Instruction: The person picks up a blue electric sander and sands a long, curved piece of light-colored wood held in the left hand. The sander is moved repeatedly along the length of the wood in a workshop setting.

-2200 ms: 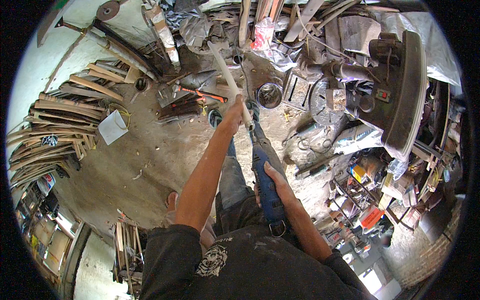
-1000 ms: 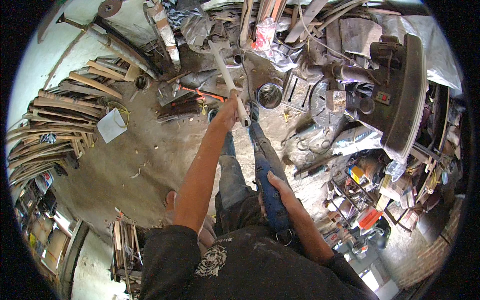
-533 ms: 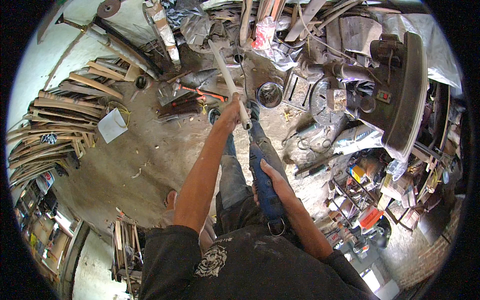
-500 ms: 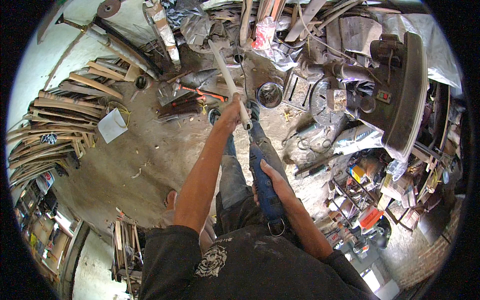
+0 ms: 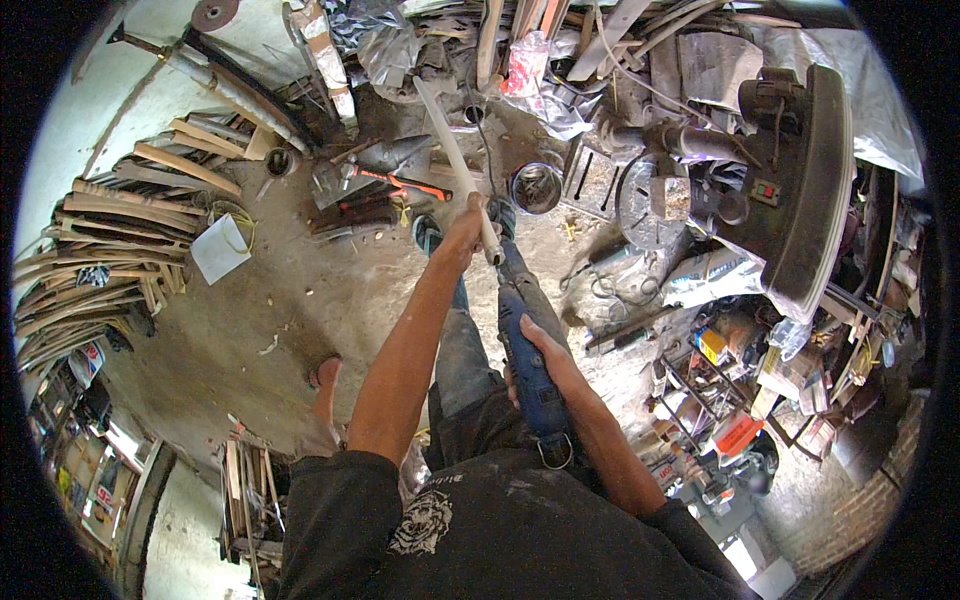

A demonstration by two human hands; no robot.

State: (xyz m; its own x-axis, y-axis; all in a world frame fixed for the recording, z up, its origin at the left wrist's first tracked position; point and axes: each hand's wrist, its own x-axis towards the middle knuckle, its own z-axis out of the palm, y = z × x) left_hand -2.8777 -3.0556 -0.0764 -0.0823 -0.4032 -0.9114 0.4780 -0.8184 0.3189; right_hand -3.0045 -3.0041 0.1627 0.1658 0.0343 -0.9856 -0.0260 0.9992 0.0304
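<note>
My left hand [image 5: 464, 234] is closed around the near part of a long, pale, rounded wooden stick [image 5: 443, 125], which points away from me and slightly left. In my right hand [image 5: 546, 352] is a blue rotary tool [image 5: 535, 385], its body lying along my palm. The tool's narrow front end is close to the stick's near end; I cannot tell whether they touch. A metal ring hangs at the tool's rear, against my dark shirt.
Curved wooden pieces [image 5: 130, 225] are stacked at left. A saw with an orange handle [image 5: 405, 185] and a round tin [image 5: 537, 188] lie beyond my feet. A large machine [image 5: 810, 190] stands at right. Another person's bare leg [image 5: 326, 395] is beside my left arm.
The other person's foot has shifted a little left and away, showing more of the leg. My hands, the stick and the tool have barely moved.
</note>
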